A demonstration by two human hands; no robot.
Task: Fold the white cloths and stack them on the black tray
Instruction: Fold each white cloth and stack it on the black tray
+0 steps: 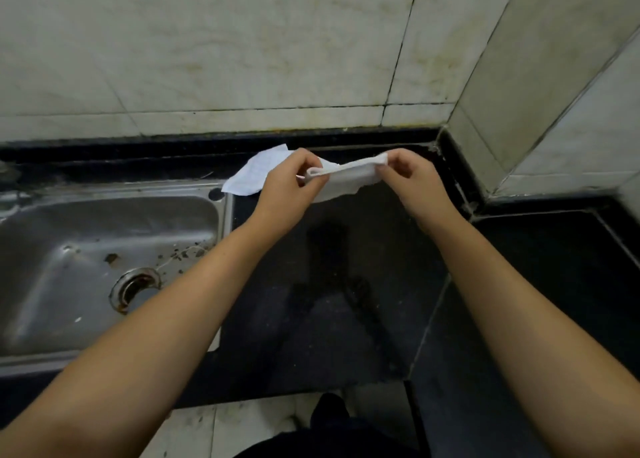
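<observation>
Between both hands' fingers [313,177], above the counter [346,267], a folded white cloth [346,177].

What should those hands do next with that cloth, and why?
Probably bring the two ends together for another fold: the left hand and right hand pinch opposite ends of the white cloth, held above the black counter.

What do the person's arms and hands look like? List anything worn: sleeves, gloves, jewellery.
Both forearms are bare up to the frame's edge, with no sleeves in view. The left hand and right hand wear no gloves; no rings, watch or bracelets show. The fingers are uncovered, without visible markings.
</observation>
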